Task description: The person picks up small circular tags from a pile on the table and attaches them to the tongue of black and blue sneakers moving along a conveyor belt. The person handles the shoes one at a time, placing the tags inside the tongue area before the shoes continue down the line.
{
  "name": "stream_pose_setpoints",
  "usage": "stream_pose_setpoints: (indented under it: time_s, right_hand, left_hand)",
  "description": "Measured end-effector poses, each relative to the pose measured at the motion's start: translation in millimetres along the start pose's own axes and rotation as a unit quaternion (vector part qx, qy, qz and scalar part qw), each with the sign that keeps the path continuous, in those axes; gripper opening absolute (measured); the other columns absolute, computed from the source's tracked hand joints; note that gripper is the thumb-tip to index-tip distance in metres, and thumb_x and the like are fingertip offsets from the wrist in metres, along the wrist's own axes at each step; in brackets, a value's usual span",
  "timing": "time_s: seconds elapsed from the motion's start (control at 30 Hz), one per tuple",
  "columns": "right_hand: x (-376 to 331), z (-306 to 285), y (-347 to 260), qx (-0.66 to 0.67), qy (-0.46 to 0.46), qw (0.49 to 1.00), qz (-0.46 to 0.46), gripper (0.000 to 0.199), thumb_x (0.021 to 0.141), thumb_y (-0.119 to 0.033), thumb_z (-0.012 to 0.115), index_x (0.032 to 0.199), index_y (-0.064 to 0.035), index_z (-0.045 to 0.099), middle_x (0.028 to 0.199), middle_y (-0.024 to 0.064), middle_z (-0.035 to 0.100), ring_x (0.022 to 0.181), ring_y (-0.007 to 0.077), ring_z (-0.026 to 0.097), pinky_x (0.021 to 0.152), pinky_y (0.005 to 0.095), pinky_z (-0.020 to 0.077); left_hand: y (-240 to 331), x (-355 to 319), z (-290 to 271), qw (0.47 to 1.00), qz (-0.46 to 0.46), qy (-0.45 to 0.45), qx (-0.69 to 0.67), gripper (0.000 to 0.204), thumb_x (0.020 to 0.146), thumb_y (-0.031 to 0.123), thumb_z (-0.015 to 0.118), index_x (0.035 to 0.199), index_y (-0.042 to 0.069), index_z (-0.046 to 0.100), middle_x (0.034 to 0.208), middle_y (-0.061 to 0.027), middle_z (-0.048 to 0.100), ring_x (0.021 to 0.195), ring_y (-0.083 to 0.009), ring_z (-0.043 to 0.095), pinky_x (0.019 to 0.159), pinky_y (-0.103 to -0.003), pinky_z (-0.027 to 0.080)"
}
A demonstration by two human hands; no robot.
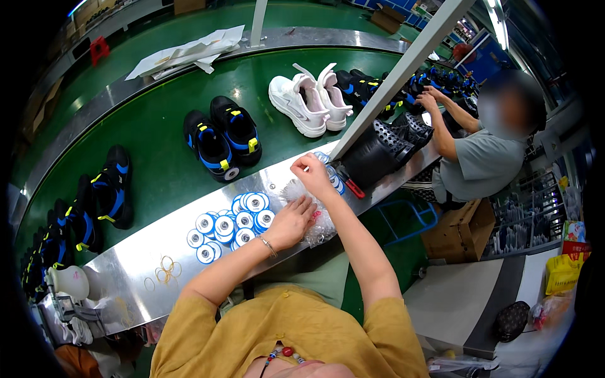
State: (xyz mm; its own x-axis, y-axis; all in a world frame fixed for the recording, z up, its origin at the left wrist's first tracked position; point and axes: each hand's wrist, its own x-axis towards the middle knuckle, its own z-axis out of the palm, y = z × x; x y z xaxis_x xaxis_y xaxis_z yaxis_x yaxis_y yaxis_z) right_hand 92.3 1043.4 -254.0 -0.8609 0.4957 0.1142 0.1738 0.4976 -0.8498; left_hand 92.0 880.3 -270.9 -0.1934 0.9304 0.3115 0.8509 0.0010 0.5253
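Note:
My left hand (291,223) lies with its fingers stretched out over a heap of clear, thin plastic pieces (320,232) on the metal ledge. Farther forward, my right hand (313,176) is raised with thumb and fingertips pinched together; whatever they hold, if anything, is too small to make out. Left of my left hand are several round white tags with blue rims (244,219), loosely piled. More blue-rimmed tags (339,183) lie partly hidden behind my right wrist. A pair of black and blue shoes (222,137) stands on the green belt, one round tag against a heel.
White shoes (302,101) and more black shoes (113,186) stand on the green belt (157,170). A red-handled tool (354,187) lies beside a black bin (372,157). Yellowish rubber bands (167,269) are at left. A slanting post (403,75) rises near a co-worker (482,164) at right.

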Motion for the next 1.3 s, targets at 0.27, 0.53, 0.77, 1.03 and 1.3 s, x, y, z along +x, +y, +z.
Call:
stream_pose_setpoints:
  time_s: [0.27,0.53,0.77,1.03,1.3]
  right_hand:
    - [30.2,-17.6,-23.0,0.400,0.134,0.905,0.047,0.005,0.091,-0.009,0.056,0.094,-0.0063,0.058,0.083,0.0044,0.058,0.076,0.0135,0.054,0.069,0.0256,0.0441]
    - [15.3,-49.3,-49.6,0.478,0.009,0.868,0.135,0.007,0.093,-0.014,0.056,0.096,-0.0073,0.054,0.066,-0.0007,0.048,0.050,0.0033,0.037,0.042,0.0183,0.0279]
    - [-9.7,-49.5,-28.0,0.401,-0.038,0.884,0.237,0.009,0.086,-0.010,0.061,0.089,-0.0036,0.056,0.064,-0.0038,0.045,0.048,0.0010,0.032,0.040,0.0169,0.0220]
    - [-16.0,-48.1,-37.6,0.312,-0.081,0.921,0.216,0.009,0.087,-0.011,0.062,0.091,-0.0043,0.058,0.068,-0.0046,0.048,0.052,-0.0003,0.034,0.043,0.0159,0.0232]
    - [-31.7,-27.3,-19.0,0.193,-0.108,0.962,0.162,0.007,0.087,-0.010,0.060,0.087,-0.0038,0.058,0.071,-0.0028,0.052,0.061,0.0025,0.044,0.051,0.0181,0.0340]
  left_hand:
    - [3.4,8.4,-5.8,0.999,0.001,-0.034,-0.014,0.039,0.088,0.021,0.055,0.120,-0.002,0.053,0.128,-0.0218,0.050,0.120,-0.0361,0.047,0.101,-0.041,0.038]
    - [-12.0,11.8,-42.2,0.989,-0.062,0.102,-0.083,0.030,0.075,0.003,0.064,0.104,0.001,0.059,0.106,-0.0175,0.058,0.100,-0.0348,0.054,0.086,-0.040,0.045]
    - [-36.1,-14.1,-77.8,0.991,-0.112,-0.070,0.012,0.027,0.068,0.019,0.075,0.087,0.003,0.063,0.091,-0.0128,0.055,0.090,-0.0313,0.050,0.079,-0.038,0.043]
    - [-46.2,-1.4,-64.7,0.962,-0.220,-0.060,-0.153,0.028,0.071,0.017,0.073,0.091,0.002,0.060,0.086,-0.0151,0.060,0.084,-0.0301,0.056,0.075,-0.036,0.046]
    - [-47.0,4.3,-66.8,0.928,-0.296,-0.009,-0.226,0.021,0.078,0.010,0.067,0.097,0.001,0.062,0.079,-0.0118,0.064,0.071,-0.0188,0.060,0.066,-0.028,0.048]
